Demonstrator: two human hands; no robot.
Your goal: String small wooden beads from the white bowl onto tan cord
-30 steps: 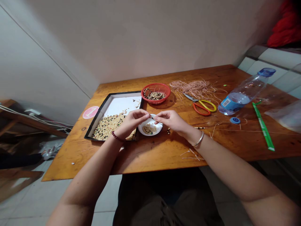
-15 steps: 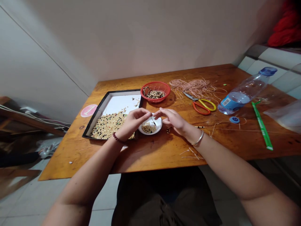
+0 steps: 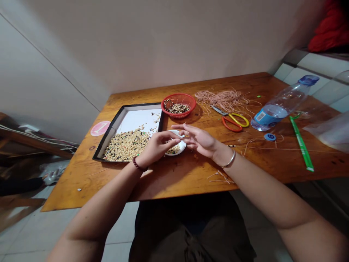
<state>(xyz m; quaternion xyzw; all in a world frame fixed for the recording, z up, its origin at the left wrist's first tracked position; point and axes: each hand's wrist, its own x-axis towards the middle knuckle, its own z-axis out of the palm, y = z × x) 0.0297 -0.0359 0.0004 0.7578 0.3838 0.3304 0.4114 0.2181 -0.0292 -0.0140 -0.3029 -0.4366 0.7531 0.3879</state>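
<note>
Above a small white bowl (image 3: 182, 147) of beads, my two hands meet at the fingertips. My left hand (image 3: 160, 146) is closed in a pinch; the thin dark needle seen there half a second ago is now hidden by the fingers. My right hand (image 3: 201, 140) has its fingertips against the left ones, index finger stretched and other fingers curled; what they grip, if anything, cannot be made out. To the right of the right wrist, a few strung beads (image 3: 231, 146) lie on a thread (image 3: 272, 147) that runs across the table.
A black-edged tray (image 3: 107, 135) of loose beads stands left, a red basket (image 3: 178, 113) of beaded strings behind the bowl. Beyond lie pink cord (image 3: 222, 100), scissors (image 3: 231, 123), a water bottle (image 3: 268, 115), a blue cap (image 3: 269, 137) and a green wrapper (image 3: 301, 143). Cord scraps (image 3: 220, 177) lie near the front edge.
My hands have come together, the left moving right until the fingertips touch. The needle between them has gone out of sight, and the hands cover more of the bowl.
</note>
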